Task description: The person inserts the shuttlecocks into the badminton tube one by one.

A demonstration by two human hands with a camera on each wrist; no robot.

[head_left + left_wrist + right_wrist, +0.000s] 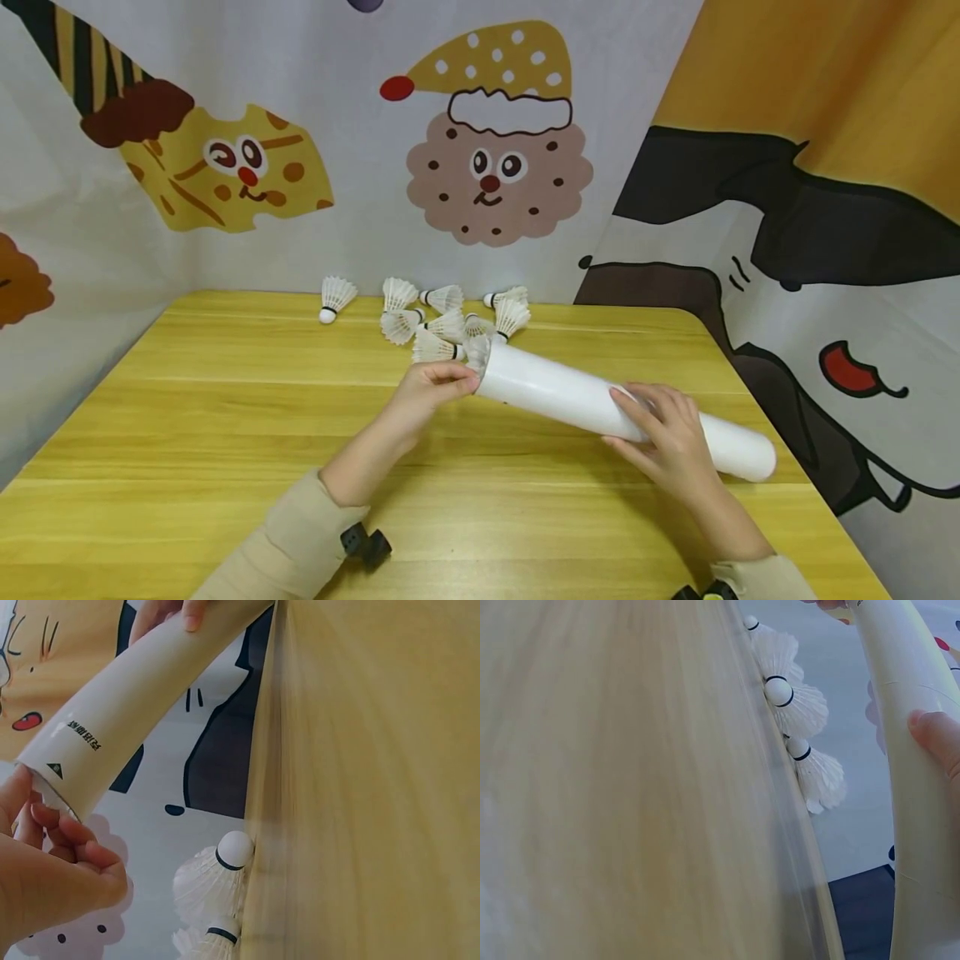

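A long white shuttlecock tube (pixel 558 387) is held tilted over the table, its open mouth to the left and its far end to the lower right. My right hand (pixel 667 433) grips it past the middle, thumb on the near side and fingers over the top. At the mouth, my left hand (pixel 438 387) pinches a shuttlecock (pixel 477 352) whose white feathers show at the rim; the rest of it is hidden. Dark printed characters and a small triangle mark the tube (pixel 112 712) near its mouth in the left wrist view.
Several white feather shuttlecocks (pixel 442 323) lie in a loose cluster behind the tube mouth. One shuttlecock (pixel 335 298) lies apart to the left, near the back edge. The wooden table (pixel 225 433) meets a curtain (pixel 360 208) printed with cartoon figures.
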